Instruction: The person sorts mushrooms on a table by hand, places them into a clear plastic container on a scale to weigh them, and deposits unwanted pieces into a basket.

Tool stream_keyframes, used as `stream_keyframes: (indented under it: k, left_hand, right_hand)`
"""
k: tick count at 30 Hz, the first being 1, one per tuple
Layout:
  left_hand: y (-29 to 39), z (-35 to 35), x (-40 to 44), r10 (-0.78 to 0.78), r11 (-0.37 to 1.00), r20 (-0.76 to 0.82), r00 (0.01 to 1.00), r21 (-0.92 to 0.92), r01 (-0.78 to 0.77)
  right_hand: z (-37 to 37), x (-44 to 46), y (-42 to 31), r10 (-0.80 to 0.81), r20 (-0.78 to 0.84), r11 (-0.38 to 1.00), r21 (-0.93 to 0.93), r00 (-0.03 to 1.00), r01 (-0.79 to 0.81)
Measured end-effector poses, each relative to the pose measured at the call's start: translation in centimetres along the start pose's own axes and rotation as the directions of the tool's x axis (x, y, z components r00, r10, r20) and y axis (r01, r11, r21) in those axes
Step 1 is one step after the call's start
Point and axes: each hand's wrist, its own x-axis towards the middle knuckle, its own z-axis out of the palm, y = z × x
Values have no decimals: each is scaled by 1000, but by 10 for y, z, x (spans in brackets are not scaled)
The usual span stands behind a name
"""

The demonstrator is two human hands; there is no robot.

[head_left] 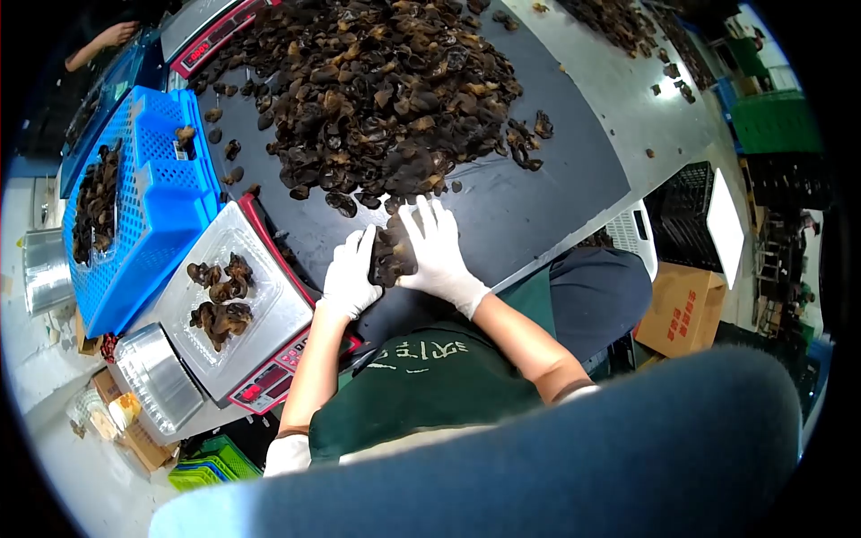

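Observation:
My left hand [351, 276] and my right hand [441, 255], both in white gloves, press in from either side on a small clump of black wood ear mushrooms [393, 255]. The clump is just above or on the dark table mat [556, 193], near its front edge; which of the two I cannot tell. Beyond my fingertips spreads a large heap of wood ear mushrooms [377, 90]. To the left, a clear plastic tray [199, 336] with a few mushroom pieces [222, 323] rests on a red-edged weighing scale [175, 316].
A blue crate [157, 211] stands at the left, with a mushroom-filled tray [97, 206] on it. Stacked clear trays [157, 377] sit by the scale. Another scale [211, 45] and a co-worker's hand [117, 34] are at upper left. A cardboard box [682, 309] stands at the right.

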Motion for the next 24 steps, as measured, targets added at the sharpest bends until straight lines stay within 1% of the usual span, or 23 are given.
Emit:
stream_keyframes:
  k: [2, 3, 4, 6, 7, 9, 12, 13, 14, 16, 17, 18, 20, 21, 22, 24]
  left_hand:
    - [-15, 21, -5, 73, 976, -182, 981, -187, -108]
    - [-15, 26, -8, 83, 959, -247, 965, -245, -145]
    - [-12, 29, -8, -3, 950, -248, 969, -304, -75]
    - [-15, 40, -8, -19, 937, -349, 937, -332, -105]
    - [-15, 43, -8, -21, 938, -355, 935, -332, -105]
    - [-14, 47, -8, -72, 949, -379, 922, -311, -54]
    - [-13, 46, -9, -82, 929, -369, 926, -364, -62]
    - [-11, 46, -8, -51, 928, -433, 900, -353, -117]
    - [-8, 45, -8, -56, 929, -441, 896, -351, -114]
    - [2, 36, -9, -106, 797, -312, 944, -594, -106]
    - [5, 34, -10, -93, 785, -368, 925, -598, -159]
    - [11, 23, -16, -99, 817, -407, 908, -554, -160]
    - [20, -2, -31, -38, 856, -545, 838, -450, -255]
    - [29, -29, -46, -82, 847, -482, 872, -495, -194]
    - [31, -48, -59, -96, 895, -507, 856, -420, -148]
    - [23, -80, -83, -61, 964, -593, 803, -243, -106]
  right_hand:
    - [8, 16, 3, -101, 86, 995, -2, 991, 102]
    - [10, 22, 0, -169, 58, 985, -13, 984, 170]
    - [7, 29, -2, -205, 118, 978, -11, 972, 207]
    - [10, 36, 0, -291, 106, 957, 30, 951, 289]
    - [8, 36, 1, -297, 106, 955, 29, 949, 296]
    - [-2, 36, 3, -231, 202, 971, 106, 952, 213]
    - [6, 34, 10, -233, 175, 967, 149, 957, 208]
    - [3, 32, 7, -199, 141, 974, 138, 970, 179]
    - [2, 31, 4, -208, 141, 972, 140, 968, 189]
    - [-3, 34, -3, -190, 128, 896, 428, 973, 119]
    - [-6, 35, -7, -188, 117, 875, 471, 975, 112]
    - [-13, 39, -15, -208, 118, 866, 483, 971, 126]
    - [-30, 52, -35, -191, 107, 759, 646, 976, 78]
    - [-43, 62, -51, -234, 140, 764, 639, 962, 93]
    - [-47, 73, -65, -319, 77, 767, 607, 944, 210]
    - [-41, 94, -96, -412, 113, 727, 640, 904, 251]
